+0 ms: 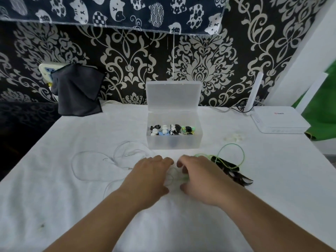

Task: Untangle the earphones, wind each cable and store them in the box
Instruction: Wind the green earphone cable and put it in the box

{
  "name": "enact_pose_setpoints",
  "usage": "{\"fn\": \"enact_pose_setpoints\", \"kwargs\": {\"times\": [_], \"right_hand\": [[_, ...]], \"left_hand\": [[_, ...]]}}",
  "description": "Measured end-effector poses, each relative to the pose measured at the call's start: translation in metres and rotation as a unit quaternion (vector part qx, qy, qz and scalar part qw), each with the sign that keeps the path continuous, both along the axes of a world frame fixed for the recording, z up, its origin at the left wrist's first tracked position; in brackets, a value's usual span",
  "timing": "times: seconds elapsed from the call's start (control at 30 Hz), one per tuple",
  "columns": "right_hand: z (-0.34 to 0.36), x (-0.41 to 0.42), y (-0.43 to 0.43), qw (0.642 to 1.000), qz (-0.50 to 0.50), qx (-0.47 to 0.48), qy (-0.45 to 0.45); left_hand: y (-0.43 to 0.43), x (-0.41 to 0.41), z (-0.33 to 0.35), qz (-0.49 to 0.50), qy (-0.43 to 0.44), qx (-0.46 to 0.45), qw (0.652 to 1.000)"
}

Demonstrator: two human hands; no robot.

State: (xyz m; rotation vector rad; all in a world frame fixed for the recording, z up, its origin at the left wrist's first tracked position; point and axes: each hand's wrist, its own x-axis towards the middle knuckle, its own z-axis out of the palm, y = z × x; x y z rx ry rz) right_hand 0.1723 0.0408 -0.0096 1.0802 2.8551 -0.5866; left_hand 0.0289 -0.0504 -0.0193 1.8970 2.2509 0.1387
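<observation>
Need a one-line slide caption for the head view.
Left hand and right hand meet before an open box of earbuds; white cable lies left, green cable right.

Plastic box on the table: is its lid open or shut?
Open. The lid stands upright behind the plastic box, and small black, white and green items show inside from above.

White tablecloth (72,206); frosted clear box (174,142) at centre; green cable (234,148) at right; black-and-cream damask wallpaper (200,70); navy cat-print cloth (109,11) along top.

Left hand (148,176) and right hand (199,179) either side of a pale cable loop (171,176), near the open box (174,140).
</observation>
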Motion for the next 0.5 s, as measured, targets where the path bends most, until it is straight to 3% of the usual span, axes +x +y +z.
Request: {"fn": "enact_pose_setpoints", "kwargs": {"times": [0.1, 0.17, 0.27, 0.37, 0.43, 0.5], "right_hand": [[-0.017, -0.001, 0.003, 0.994, -0.007, 0.097, -0.043], [-0.018, -0.002, 0.008, 0.995, -0.021, 0.096, -0.036], [0.001, -0.001, 0.021, 0.984, -0.133, -0.010, 0.115], [0.034, 0.003, 0.037, 0.896, -0.268, -0.117, 0.335], [0.053, 0.009, 0.047, 0.805, -0.321, -0.204, 0.456], [0.065, 0.016, 0.056, 0.697, -0.349, -0.285, 0.558]], "left_hand": [[-0.001, -0.009, 0.008, 0.041, -0.008, 0.041, 0.998], [-0.003, -0.017, 0.015, 0.083, -0.033, 0.076, 0.993], [-0.005, -0.035, 0.029, 0.185, -0.103, 0.127, 0.969], [-0.005, -0.049, 0.039, 0.246, -0.220, 0.183, 0.926], [-0.002, -0.053, 0.040, 0.282, -0.349, 0.224, 0.865], [-0.001, -0.055, 0.039, 0.319, -0.421, 0.249, 0.812]]}}
